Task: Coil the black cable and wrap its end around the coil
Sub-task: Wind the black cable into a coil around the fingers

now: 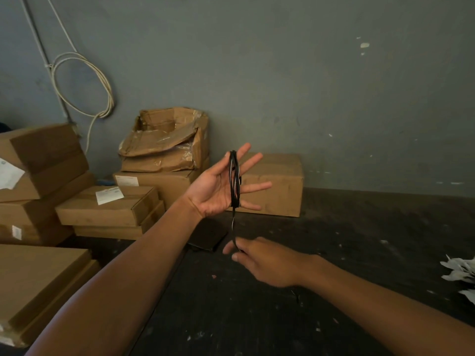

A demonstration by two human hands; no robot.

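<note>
- The right hand [267,263], lowest and nearest, is seen from the back; its thumb and forefinger pinch the loose end of the cable [235,179], but the pinch itself is blurred and the fingertips are hard to make out.
- Both forearms are bare and run off the bottom edge, so elbows and sleeves are cut off.
- From that pinch a single thin strand rises straight up to the left hand [218,187], thin enough to nearly vanish against the dark floor [359,253].
- The left hand is held above the right, palm up and open, fingers spread and straight, not clenched.
- The cable's coil sits looped around those fingers near their base: several glossy black turns with a pale highlight, stacked into a narrow upright oval. The back of the coil is hidden behind the fingers.
- Below the left wrist a flat dark object lies on the floor, too dim to identify.
- The floor is dark, rough and flecked with pale scraps; white torn bits lie far right of the right hand, cut off by the edge.
- Left of the arms, plain brown cardboard boxes [108,206] stack up, some with white labels.
- Behind the left hand another box [277,186] stands against the wall, with a crushed, open one beside it.
- The wall [308,86] is grey-green and chipped; a pale looped cord [84,83] hangs at upper left.
</note>
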